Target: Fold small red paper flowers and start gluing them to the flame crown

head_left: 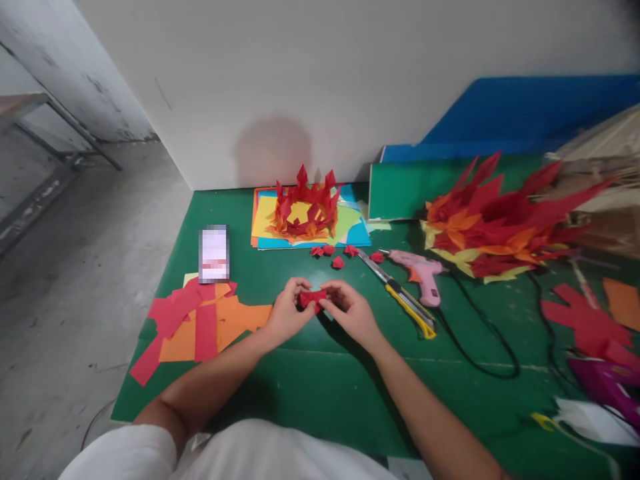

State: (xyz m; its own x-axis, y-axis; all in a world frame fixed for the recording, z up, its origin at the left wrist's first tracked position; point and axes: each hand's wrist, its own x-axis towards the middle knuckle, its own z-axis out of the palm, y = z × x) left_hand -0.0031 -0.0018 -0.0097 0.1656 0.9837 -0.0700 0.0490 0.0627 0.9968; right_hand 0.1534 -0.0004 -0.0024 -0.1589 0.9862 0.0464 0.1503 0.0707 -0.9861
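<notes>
Between my two hands is a small piece of folded red paper (313, 299), held above the green table. My left hand (289, 310) pinches its left side, and my right hand (349, 311) grips the right side with thumb and fingers. Just beyond my hands lie several small folded red paper pieces (339, 263). A yellow-handled utility knife (400, 298) with its blade out lies to the right of my right hand, close to a pink glue gun (423, 272). Left of my left hand, red and orange paper strips (205, 327) are spread in a loose pile.
A red and orange folded-paper ring (305, 223) stands on coloured sheets (263, 215) at the back. A larger flame-like paper piece (493, 233) sits at right. A blurred-out phone (214, 255) lies left. The glue gun's black cord (493, 373) loops across the green table (320, 393).
</notes>
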